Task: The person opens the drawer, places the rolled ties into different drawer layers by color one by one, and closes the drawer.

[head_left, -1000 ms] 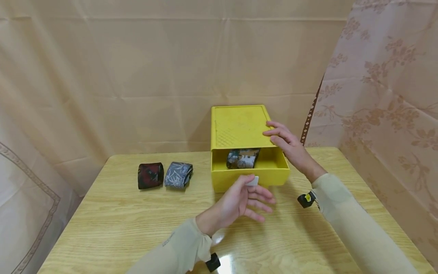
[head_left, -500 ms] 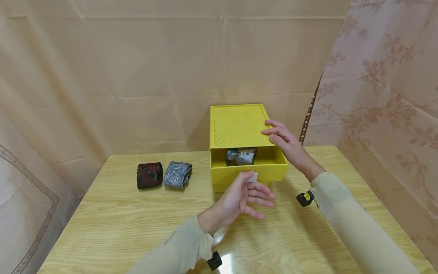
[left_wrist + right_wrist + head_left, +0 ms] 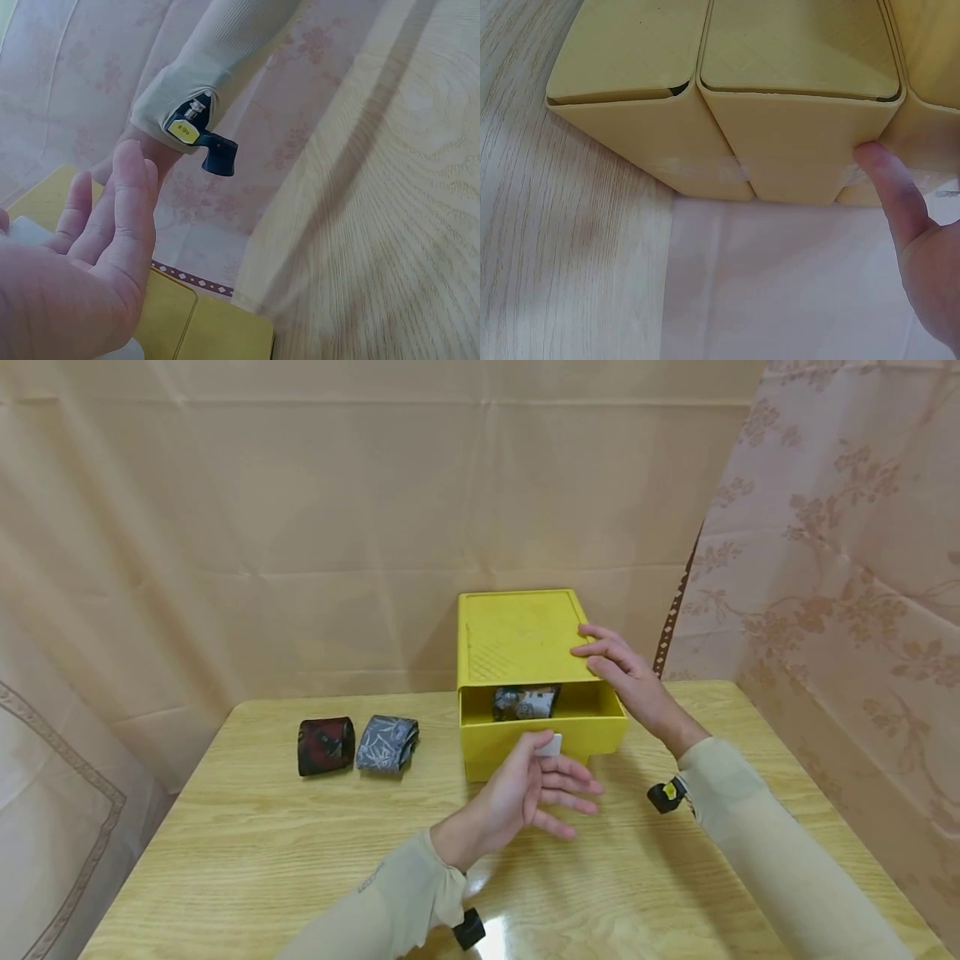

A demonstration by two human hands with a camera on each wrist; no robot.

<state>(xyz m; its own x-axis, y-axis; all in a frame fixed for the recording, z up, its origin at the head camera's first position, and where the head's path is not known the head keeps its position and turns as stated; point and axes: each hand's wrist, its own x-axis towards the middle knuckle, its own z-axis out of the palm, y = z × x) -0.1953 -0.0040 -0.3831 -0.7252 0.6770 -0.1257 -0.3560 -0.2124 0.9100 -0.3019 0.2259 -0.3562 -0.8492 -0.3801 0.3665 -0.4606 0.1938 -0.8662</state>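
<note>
A yellow drawer box (image 3: 521, 635) stands at the back of the table, its top drawer (image 3: 600, 735) pulled partway out. Inside the drawer lies a rolled necktie (image 3: 527, 702) in dark and pale tones, partly hidden by the box top. My left hand (image 3: 510, 793) has its thumb against the drawer front by the white handle tab (image 3: 552, 745), with the other fingers spread loosely below. My right hand (image 3: 633, 681) rests its fingers on the box's right top edge; in the right wrist view a digit touches the yellow box side (image 3: 802, 142).
Left of the box, a dark red rolled necktie (image 3: 326, 747) and a grey leaf-patterned rolled necktie (image 3: 387, 744) lie side by side on the wooden table (image 3: 300, 843). A beige curtain (image 3: 337, 527) hangs right behind, and a flowered curtain (image 3: 847, 635) on the right.
The top drawer has slid slightly inward, and my left thumb has moved along with its front. My right hand stays on the box edge.
</note>
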